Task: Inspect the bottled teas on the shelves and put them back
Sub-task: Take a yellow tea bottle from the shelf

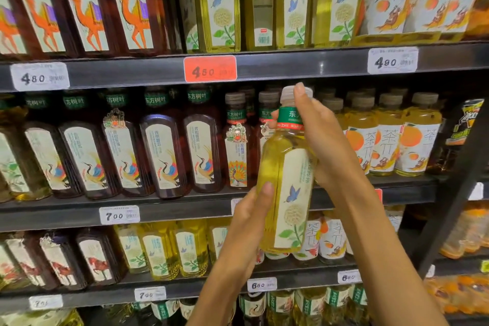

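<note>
- Shelves (158, 209) packed with bottled teas behind.
- Yellow tea bottle (284, 185) held tilted in front of the middle shelf.
- Right hand (325, 140) wraps its neck and shoulder.
- Left hand (251, 214) grips its lower body.

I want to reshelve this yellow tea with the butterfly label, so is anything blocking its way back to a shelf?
Nothing visible stands between the held bottle and the shelves. Both the left hand and right hand grip it in open air before the middle shelf. Matching butterfly bottles stand on the top shelf; no free slot is visible from here.

Bright even light, soft blur, bowed edges
</note>
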